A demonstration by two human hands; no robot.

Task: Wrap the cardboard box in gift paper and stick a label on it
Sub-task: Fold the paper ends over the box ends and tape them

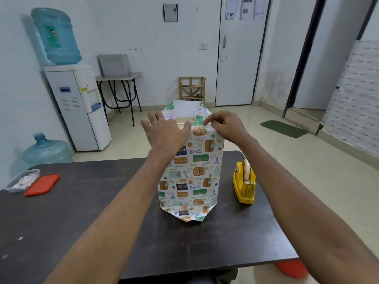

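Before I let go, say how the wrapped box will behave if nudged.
Likely tippy: the wrapped box stands tall on end. Its open top flaps look thin and would probably flop. Smooth paper may slide on the table.

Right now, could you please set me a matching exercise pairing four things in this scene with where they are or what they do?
Things: 1 tape dispenser; 2 red lid; 3 left hand; 4 right hand.
States: A pinches the top edge of the gift paper; B lies beside the clear container; C presses flat against the gift paper; D stands right of the box.
Pairs: 1-D, 2-B, 3-C, 4-A.
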